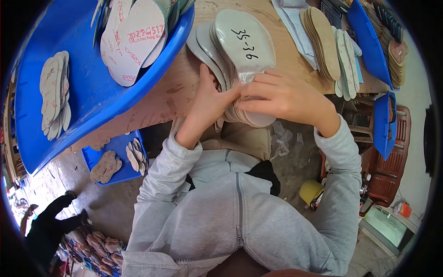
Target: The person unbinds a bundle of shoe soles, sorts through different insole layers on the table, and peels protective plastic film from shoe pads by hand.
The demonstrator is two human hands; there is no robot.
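Note:
A thick stack of pale insoles (240, 34), its top one glossy as if under clear plastic and marked by hand in black, stands at the near edge of the wooden table. My left hand (207, 99) grips the stack's left side, thumb across the front and fingers partly hidden behind. From the right, my right hand (281, 97) closes with bent fingers over the stack's narrow middle, close to the left thumb. Whether it pinches the plastic or the insoles themselves is hard to see. More grey insoles (205, 39) lean against the stack's left side.
A large blue tub (124, 108) with bundles of printed insoles fills the left. Tan insoles (318, 41), white insoles (347, 64) and papers (290, 23) lie at right, beside a blue bin (369, 41). A blue tray (120, 173) sits below; a person (50, 226) is at lower left.

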